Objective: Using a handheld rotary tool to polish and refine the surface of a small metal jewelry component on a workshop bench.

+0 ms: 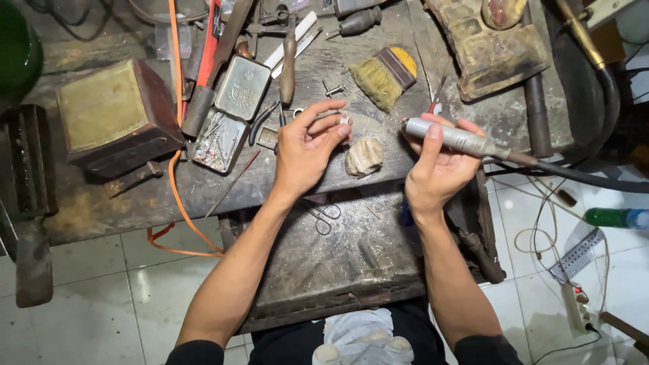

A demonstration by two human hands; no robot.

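Left hand is up over the bench, thumb and fingers pinched narrow on a tiny silvery piece held right at the fingertips, too small to say what it is. Right hand is wrapped around a grey metal handpiece, thumb lying along the top of the barrel, fingers curled underneath, the tip end poking out past the thumb towards the left hand's fingertips, close but not touching. A thick black hose runs off from the rear of the handpiece, out past the right palm. Just below and between the two sets of fingertips sits a pale lumpy block on the bench edge. Beyond the left fingers lies an open tin with small bits in its lower half, and a wooden-handled tool next to it. Above the gap between the hands rests a straw brush. Well out past the left wrist stands a square brown box. Under the wrists a worn tray carries a small pair of scissors
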